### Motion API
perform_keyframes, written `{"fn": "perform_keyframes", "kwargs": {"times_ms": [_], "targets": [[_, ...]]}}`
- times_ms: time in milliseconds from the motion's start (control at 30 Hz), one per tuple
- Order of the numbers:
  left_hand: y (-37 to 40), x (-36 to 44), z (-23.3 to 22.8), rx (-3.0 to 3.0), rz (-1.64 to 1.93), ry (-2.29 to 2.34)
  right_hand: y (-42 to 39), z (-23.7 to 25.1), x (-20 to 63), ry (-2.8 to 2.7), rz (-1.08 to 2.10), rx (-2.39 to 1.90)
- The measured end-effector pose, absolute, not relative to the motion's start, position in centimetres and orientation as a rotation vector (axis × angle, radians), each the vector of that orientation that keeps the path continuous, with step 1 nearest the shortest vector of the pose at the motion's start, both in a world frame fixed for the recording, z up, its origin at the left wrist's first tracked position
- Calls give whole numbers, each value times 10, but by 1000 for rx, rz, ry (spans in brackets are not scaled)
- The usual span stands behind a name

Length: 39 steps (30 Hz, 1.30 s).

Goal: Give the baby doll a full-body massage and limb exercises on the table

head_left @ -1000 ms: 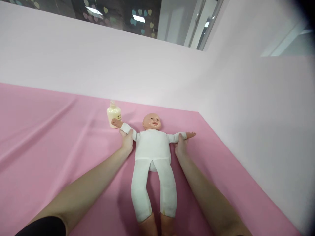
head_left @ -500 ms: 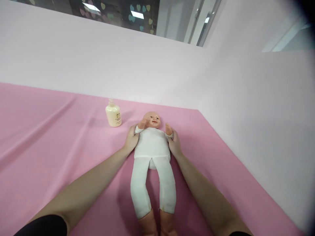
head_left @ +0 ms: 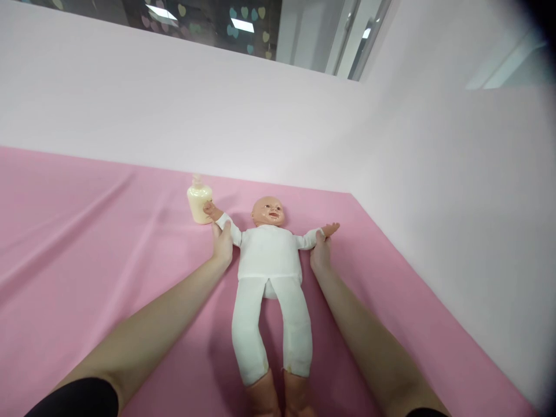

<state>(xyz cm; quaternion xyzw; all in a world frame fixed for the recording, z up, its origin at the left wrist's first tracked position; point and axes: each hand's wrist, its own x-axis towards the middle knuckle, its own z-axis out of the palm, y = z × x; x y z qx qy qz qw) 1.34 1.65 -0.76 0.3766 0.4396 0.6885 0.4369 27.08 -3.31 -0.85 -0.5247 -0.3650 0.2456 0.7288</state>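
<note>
Head view: doll flat on its back mid pink sheet, arms spread wide. Left hand closed round its forearm, right hand round the other wrist. Best kept gentle and even on both sides, minding the tiny hand touching the cream bottle.

bright, even indoor light from ceiling panels; soft shadows beneath the doll; wide-angle bending at the edges, dark vignette in the right corners.
</note>
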Motion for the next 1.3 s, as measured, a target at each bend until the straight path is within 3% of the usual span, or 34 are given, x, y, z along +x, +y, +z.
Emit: {"fn": "perform_keyframes", "kwargs": {"times_ms": [267, 433, 867, 1300], "targets": [[7, 18, -1, 1658, 1504, 1068, -51, 6, 251, -1189, 569, -1231], [2, 20, 6, 1988, 1363, 1024, -48, 4, 250, -1501, 405, -1210], [5, 19, 1, 1930, 1398, 1088, -50, 5, 246, -1405, 451, -1245], [7, 17, -2, 1229, 1626, 1117, -34, -15, 264, -822, 626, -1263]]}}
